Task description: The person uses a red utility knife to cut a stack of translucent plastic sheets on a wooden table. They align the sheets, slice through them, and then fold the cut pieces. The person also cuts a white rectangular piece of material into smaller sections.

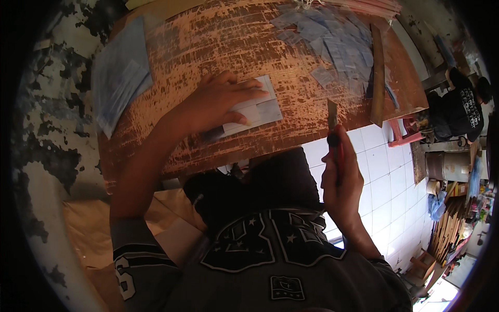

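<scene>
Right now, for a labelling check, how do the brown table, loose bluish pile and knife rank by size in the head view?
1. Brown table
2. Loose bluish pile
3. Knife, in the right hand

Cannot see the part of the sheet under the left hand. Cannot see most of the knife handle inside the right hand. Cannot identify the blurred dark patch at the sheet's lower left corner. Cannot count the overlapping pieces. Cannot follow the pink bundle past the upper edge. Cannot name the small items at far right.
</scene>
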A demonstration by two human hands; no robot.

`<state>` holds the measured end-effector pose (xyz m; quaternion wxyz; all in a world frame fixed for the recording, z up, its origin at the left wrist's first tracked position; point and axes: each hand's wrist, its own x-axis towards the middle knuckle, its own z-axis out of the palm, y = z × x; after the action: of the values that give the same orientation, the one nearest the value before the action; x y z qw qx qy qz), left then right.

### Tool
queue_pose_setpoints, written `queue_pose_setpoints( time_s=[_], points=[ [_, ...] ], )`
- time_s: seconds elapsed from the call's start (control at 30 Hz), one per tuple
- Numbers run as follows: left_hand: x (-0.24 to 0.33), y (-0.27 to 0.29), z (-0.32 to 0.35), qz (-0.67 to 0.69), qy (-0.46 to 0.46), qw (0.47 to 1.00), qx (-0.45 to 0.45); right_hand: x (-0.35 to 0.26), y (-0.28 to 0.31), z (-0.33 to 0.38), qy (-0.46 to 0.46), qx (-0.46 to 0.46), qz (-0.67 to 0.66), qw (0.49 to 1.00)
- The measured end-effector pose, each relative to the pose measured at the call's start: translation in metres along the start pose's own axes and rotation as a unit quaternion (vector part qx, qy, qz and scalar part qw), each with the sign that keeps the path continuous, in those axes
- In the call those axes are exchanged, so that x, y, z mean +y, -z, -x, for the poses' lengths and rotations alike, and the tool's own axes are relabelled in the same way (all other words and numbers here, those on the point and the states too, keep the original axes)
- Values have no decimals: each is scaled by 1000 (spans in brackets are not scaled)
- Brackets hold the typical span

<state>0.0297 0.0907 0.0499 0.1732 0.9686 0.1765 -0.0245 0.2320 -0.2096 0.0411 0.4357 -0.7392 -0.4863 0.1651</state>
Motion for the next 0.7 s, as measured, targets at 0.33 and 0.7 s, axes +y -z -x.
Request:
queue_pose_setpoints(
  time_s=[0.33, 0.7],
  points=[
    [-12, 2, -2, 18, -38, 999, 15, 14, 13, -28, -74, 28, -94, 992],
    [-30, -3, -5, 34, -74, 997, -3, -8, 17, -16, -168, -210, -424, 865]
  ],
)
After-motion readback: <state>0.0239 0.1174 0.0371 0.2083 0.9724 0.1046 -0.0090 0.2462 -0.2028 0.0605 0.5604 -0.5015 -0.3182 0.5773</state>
